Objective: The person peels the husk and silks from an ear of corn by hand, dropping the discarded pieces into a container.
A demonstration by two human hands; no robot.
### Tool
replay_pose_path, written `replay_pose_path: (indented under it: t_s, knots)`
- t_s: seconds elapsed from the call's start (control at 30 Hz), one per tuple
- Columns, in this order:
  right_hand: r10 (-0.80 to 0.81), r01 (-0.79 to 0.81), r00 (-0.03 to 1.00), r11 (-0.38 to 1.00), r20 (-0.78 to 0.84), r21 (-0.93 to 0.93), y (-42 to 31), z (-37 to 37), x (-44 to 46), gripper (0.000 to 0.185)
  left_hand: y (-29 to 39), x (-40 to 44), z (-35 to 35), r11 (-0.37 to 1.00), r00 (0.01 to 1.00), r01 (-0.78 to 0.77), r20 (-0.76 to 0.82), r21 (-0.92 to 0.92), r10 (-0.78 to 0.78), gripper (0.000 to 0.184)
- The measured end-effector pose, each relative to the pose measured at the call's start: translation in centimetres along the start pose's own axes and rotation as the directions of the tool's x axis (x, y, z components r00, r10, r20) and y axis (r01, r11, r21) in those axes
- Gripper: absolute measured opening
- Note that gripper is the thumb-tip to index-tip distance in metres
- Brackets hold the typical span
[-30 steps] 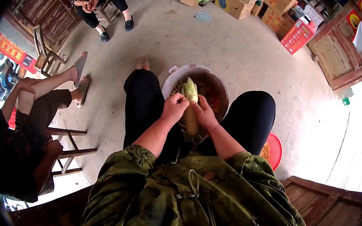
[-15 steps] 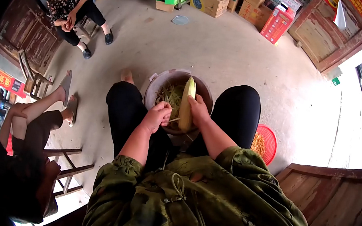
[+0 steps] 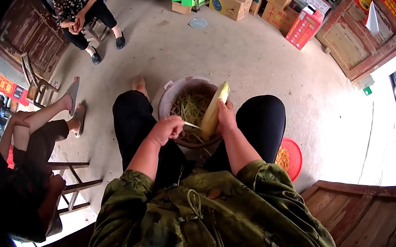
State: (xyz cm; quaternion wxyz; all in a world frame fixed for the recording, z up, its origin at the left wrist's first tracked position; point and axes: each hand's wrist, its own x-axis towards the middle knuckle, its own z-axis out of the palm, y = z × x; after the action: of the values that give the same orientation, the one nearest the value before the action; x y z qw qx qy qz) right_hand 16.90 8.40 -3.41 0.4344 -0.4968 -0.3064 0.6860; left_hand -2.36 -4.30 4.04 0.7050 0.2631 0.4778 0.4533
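Observation:
My right hand is wrapped round a long, pale yellow-green vegetable. Its exact kind cannot be made out. It leans upright over a bucket, its narrow end pointing away from me. My closed left hand, to the left of the vegetable, grips a thin pale strip. The strip's far end reaches the vegetable's lower side; whether it is still attached is unclear. Inside the bucket, between my knees, lie thin green and yellowish shreds.
A red basket with orange-yellow bits stands beside my right knee. One person sits at the far left, another nearer on my left beside a wooden stool. Cardboard boxes line the back.
The vegetable has shifted right and tilted further, with my right hand on it. My left hand has moved slightly left and down, drawing away and showing more of the strip.

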Motion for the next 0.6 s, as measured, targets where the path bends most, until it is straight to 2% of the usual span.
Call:
replay_pose_path:
  t_s: [0.07,0.13,0.23,0.37,0.4,0.47,0.53,0.57,0.6]
  knots:
    - [0.027,-0.027,0.999,1.0,-0.038,-0.007,-0.3,0.0,-0.1,0.052,0.4,-0.1,-0.7,0.962,0.992,-0.113,0.019,-0.25,0.122,0.029]
    - [0.063,-0.056,0.995,0.994,-0.079,0.095,0.1,-0.1,0.5,0.053,0.7,-0.2,-0.7,0.959,0.988,-0.144,0.018,-0.245,0.153,0.031]
    - [0.091,-0.08,0.993,0.986,-0.073,0.144,0.4,-0.4,1.3,0.053,0.6,-0.3,-0.2,0.938,0.986,-0.139,0.042,-0.318,0.161,0.031]
    - [0.158,-0.135,0.977,0.978,-0.14,0.162,0.9,-0.9,2.5,0.054,1.0,-0.1,0.6,0.913,0.981,-0.164,0.039,-0.373,0.192,0.031]
    - [0.142,-0.128,0.98,0.986,-0.143,0.105,1.4,-1.2,3.0,0.054,1.3,-0.3,0.9,0.912,0.979,-0.175,0.032,-0.37,0.201,0.032]
    - [0.128,-0.12,0.98,0.991,-0.153,0.058,1.2,-1.3,2.8,0.055,3.3,-1.4,1.6,0.786,0.945,-0.295,-0.042,-0.543,0.325,0.032]
    - [0.017,-0.041,0.956,0.996,-0.291,-0.076,-0.2,-0.9,1.3,0.055,6.9,-3.2,1.2,0.75,0.869,-0.433,-0.01,-0.501,0.495,0.034]
    - [0.07,-0.077,0.982,0.997,-0.177,-0.033,-0.5,-1.0,1.3,0.051,8.6,-3.9,2.2,0.77,0.865,-0.459,-0.027,-0.443,0.501,0.035]
    - [0.061,-0.068,0.984,0.997,-0.166,-0.035,-0.5,-0.9,1.5,0.051,9.7,-4.3,2.7,0.78,0.854,-0.495,-0.05,-0.384,0.518,0.036]
